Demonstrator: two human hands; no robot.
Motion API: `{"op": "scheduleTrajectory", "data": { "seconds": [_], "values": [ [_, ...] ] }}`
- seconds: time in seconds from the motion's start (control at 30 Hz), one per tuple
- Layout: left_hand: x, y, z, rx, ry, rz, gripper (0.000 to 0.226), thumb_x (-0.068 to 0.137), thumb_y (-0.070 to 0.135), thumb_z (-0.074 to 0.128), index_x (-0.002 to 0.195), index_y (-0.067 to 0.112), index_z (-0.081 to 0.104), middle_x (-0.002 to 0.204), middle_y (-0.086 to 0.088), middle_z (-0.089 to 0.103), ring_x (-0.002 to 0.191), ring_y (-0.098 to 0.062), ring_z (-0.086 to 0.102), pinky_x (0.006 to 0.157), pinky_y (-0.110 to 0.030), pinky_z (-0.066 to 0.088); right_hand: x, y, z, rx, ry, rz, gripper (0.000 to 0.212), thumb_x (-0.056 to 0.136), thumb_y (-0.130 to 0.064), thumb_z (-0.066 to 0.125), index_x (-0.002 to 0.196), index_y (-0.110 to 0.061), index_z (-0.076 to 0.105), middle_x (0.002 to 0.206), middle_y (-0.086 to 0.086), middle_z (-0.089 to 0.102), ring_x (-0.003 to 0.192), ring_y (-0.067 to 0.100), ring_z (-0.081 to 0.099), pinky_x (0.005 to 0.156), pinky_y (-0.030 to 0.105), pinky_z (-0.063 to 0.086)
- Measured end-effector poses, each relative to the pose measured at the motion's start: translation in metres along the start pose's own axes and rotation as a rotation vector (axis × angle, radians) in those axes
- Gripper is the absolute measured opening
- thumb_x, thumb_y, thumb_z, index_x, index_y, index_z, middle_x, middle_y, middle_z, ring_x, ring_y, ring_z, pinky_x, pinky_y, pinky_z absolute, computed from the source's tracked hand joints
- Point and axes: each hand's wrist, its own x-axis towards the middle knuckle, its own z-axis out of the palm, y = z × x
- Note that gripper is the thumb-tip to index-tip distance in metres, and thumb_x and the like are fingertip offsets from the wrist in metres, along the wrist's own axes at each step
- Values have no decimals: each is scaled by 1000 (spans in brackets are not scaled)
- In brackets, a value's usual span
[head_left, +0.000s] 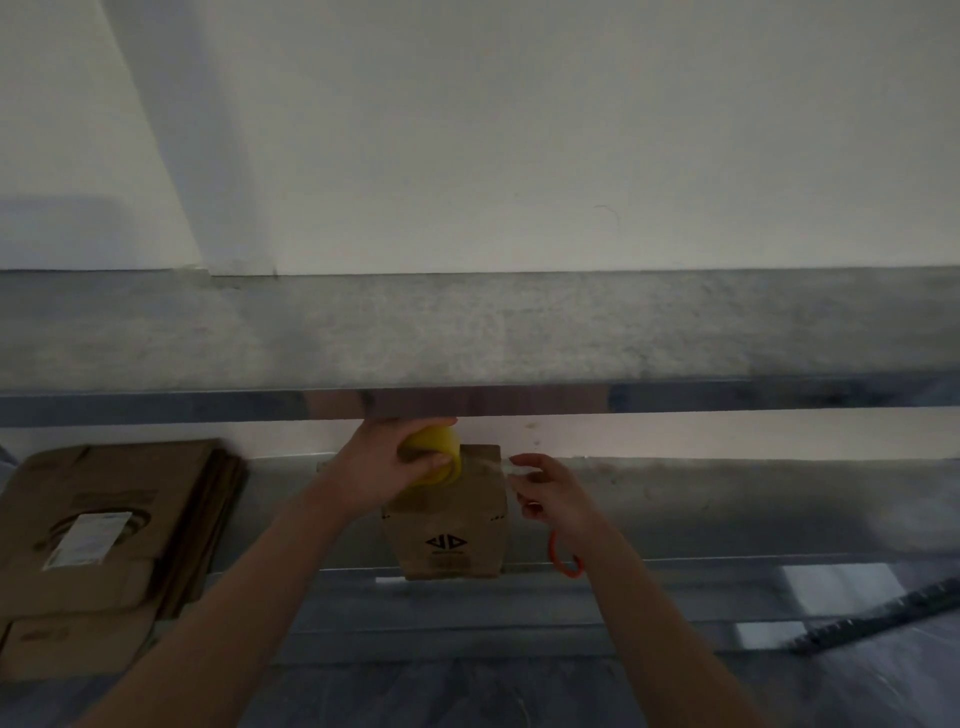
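A small brown cardboard box (451, 535) with a black logo stands on a metal shelf (675, 499) in the middle of the view. My left hand (387, 467) grips a yellow roll of tape (436, 452) above the box's far top edge. A clear strip of tape (488, 462) runs from the roll to the right. My right hand (550, 493) pinches the strip's free end just right of the box. An orange loop (561, 561) hangs at my right wrist.
A stack of flattened cardboard boxes (104, 540) lies on the shelf at the left. An upper metal shelf (467, 332) runs across the view just above my hands. A dark toothed strip (883, 613) lies low at the right. A white wall is behind.
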Motion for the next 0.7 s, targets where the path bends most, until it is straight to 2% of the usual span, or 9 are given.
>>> {"op": "scheduleTrajectory", "data": {
  "seconds": [0.2, 0.33, 0.43, 0.53, 0.63, 0.7],
  "values": [
    [6, -1, 3, 2, 48, -70, 55, 79, 52, 69, 127, 32, 56, 124, 10, 59, 109, -8, 54, 86, -21, 40, 13, 7, 0, 50, 8, -16, 16, 95, -7, 60, 108, -17, 59, 80, 4, 60, 65, 10, 55, 56, 20, 47],
    [8, -1, 3, 4, 46, -77, 57, 78, 53, 68, 128, 28, 57, 123, 8, 61, 111, -12, 56, 93, -29, 45, 14, 14, 3, 89, 23, -3, 14, 95, -11, 62, 104, -22, 60, 83, 0, 64, 67, 10, 56, 58, 21, 47],
    [6, 0, 2, -12, 36, -91, 63, 73, 60, 63, 126, 28, 57, 118, 10, 61, 106, -10, 56, 87, -23, 41, 12, 21, 9, 182, 21, -9, 14, 97, -14, 60, 107, -23, 59, 88, 0, 69, 72, 10, 63, 64, 25, 51],
    [7, -1, 3, 18, 37, -91, 55, 76, 55, 67, 123, 26, 60, 114, 9, 63, 104, -11, 58, 83, -22, 40, 6, 26, 16, 275, 36, -36, 17, 97, -15, 58, 110, -25, 55, 102, 1, 66, 83, 15, 65, 69, 31, 53],
    [8, -1, 2, 47, 31, -113, 47, 79, 50, 70, 119, 27, 62, 111, 8, 65, 100, -11, 59, 80, -23, 40, 0, 29, 19, 212, 64, -160, 29, 98, -14, 57, 120, -32, 50, 113, 2, 60, 95, 22, 65, 71, 34, 58],
    [8, 0, 2, 46, 19, -130, 44, 79, 51, 69, 117, 30, 63, 109, 9, 66, 98, -9, 59, 78, -23, 41, -2, 30, 19, 109, 102, -246, 29, 98, -15, 57, 118, -36, 53, 115, -1, 60, 101, 24, 65, 79, 44, 60]
  ]
}}
